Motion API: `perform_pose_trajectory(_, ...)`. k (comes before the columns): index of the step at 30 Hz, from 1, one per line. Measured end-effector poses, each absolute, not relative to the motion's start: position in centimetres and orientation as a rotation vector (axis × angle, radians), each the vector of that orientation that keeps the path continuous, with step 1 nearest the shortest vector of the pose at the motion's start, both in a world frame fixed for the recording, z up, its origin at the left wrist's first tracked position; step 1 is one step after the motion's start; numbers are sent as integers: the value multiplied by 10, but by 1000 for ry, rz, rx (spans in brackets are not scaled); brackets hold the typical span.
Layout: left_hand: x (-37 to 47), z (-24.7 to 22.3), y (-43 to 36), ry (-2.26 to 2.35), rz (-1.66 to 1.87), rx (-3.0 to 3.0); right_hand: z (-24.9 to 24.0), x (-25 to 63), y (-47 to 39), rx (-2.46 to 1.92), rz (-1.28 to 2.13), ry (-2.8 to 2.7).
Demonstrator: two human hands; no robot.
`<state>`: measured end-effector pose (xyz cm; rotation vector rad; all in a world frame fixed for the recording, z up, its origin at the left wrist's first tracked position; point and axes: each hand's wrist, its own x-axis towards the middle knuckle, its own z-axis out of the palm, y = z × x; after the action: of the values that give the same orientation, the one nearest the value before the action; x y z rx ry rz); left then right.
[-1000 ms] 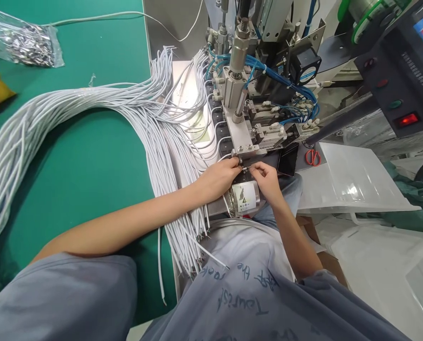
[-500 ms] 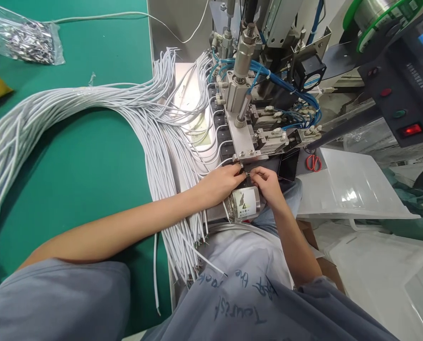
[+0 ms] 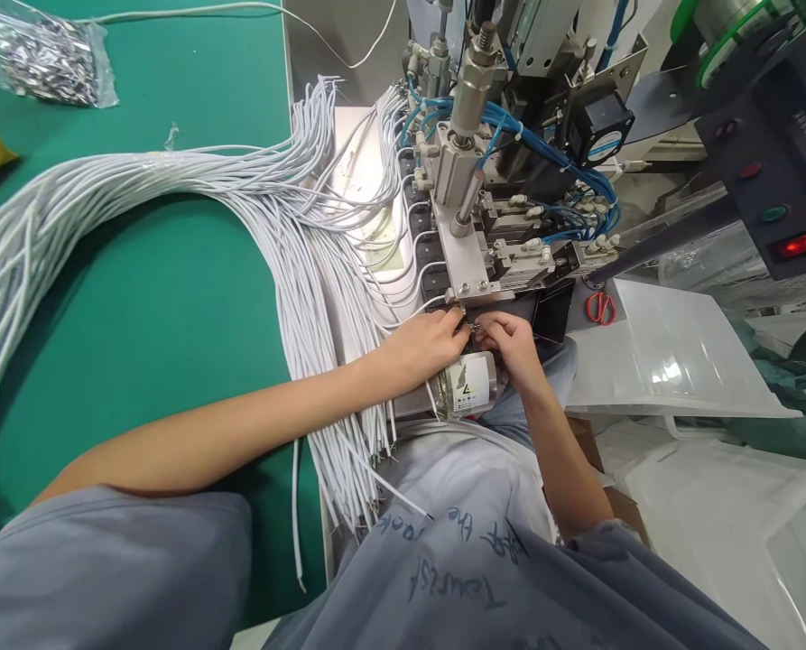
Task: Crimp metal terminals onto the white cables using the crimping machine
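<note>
My left hand (image 3: 430, 341) is closed at the front end of the machine's black fixture, its fingers bent down and pressed together. What they grip is hidden. Facing it, my right hand (image 3: 513, 341) pinches a small metal part (image 3: 475, 328), whose exact kind is too small to make out. The fingertips of both hands nearly meet there. White cables (image 3: 321, 298) fan out beside and beneath my left forearm, and some lead into the fixture (image 3: 433, 283). Just below the hands lies a roll with a white label (image 3: 470, 383).
The machine (image 3: 467, 244), with metal cylinders and blue air tubes, stands directly beyond my hands. Its control box (image 3: 774, 171) hangs at right. Red-handled scissors (image 3: 600, 308) lie nearby. On the green table (image 3: 172, 316) rests a bag of metal parts (image 3: 50, 63).
The view has shifted slightly, so the machine appears a little higher and farther right. Both hands stay at the same spot, with only small finger movement.
</note>
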<state>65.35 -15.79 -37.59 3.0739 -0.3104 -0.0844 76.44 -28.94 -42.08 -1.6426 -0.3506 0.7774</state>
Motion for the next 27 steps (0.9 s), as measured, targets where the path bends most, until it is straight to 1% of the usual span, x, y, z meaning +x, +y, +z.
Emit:
perform_pose_trajectory(4,652,-378,-158,-286,-21,3110,-421,765,-287,-1679,747,-384)
perform_pose_trajectory(10,647,-365,-155,-259,-61,3122,-421,766,-287,-1631,932,-396)
perform_pose_trajectory(14,642,-354,-155,-185,-102,3153,-426,768,-286,-1623,958,-508)
perform_pose_trajectory(16,641,-354,-155,-162,-95,3171,-426,769,-287,-1677,860,-551)
perform_pose_trajectory(20,643,-358,-149,27,-84,3234,-410,753,-304,-1885,348,-569)
perform_pose_trajectory(22,645,-359,-145,149,-42,3223,-398,732,-317,-1934,210,-574)
perform_pose_trajectory(24,648,-360,-143,191,14,3146,-390,705,-328,-2000,251,-648)
perform_pose_trajectory(27,650,-360,-144,95,142,2941,-389,667,-334,-2144,438,-852)
